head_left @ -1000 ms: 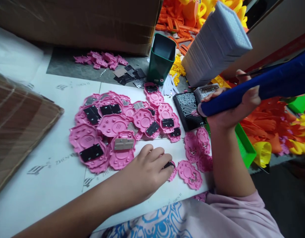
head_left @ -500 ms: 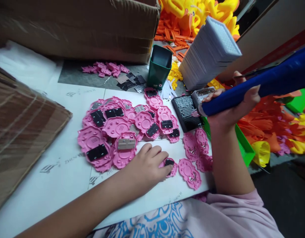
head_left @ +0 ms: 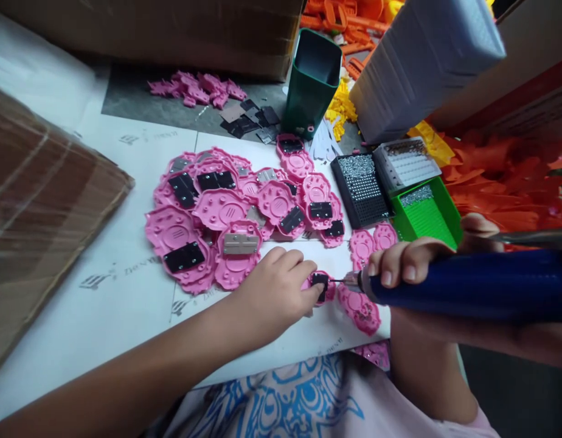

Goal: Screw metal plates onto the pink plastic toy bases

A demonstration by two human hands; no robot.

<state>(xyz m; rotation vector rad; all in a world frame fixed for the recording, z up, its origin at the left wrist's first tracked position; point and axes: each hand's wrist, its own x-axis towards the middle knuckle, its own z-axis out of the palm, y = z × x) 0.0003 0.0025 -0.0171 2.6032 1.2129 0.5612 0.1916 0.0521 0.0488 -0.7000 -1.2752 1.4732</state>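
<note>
My left hand (head_left: 281, 289) is closed on a small pink plastic casing with a black plate (head_left: 319, 283) on it, held down on the white board. My right hand (head_left: 413, 267) wraps around a blue electric screwdriver (head_left: 472, 286), which lies nearly level. Its thin bit reaches the black plate beside my left fingertips; whether it sits on a screw is too small to tell. Right of the held piece lies another pink casing (head_left: 360, 310) with loose metal bits, partly under the screwdriver's nose. A pile of pink casings (head_left: 219, 210), several with black or grey plates, spreads beyond my left hand.
A black screw tray (head_left: 365, 204), a whitish tray (head_left: 411, 167) and a green tray (head_left: 433, 216) stand at the right. Behind are a dark green cup (head_left: 311, 91), a tall white stack (head_left: 413, 67) and loose black plates (head_left: 249, 121). Cardboard boxes (head_left: 44, 231) border the left and back.
My right hand has brought the screwdriver from the black screw tray down and toward me, to the black plate. My left hand stays on the pink casing. The view has shifted slightly.
</note>
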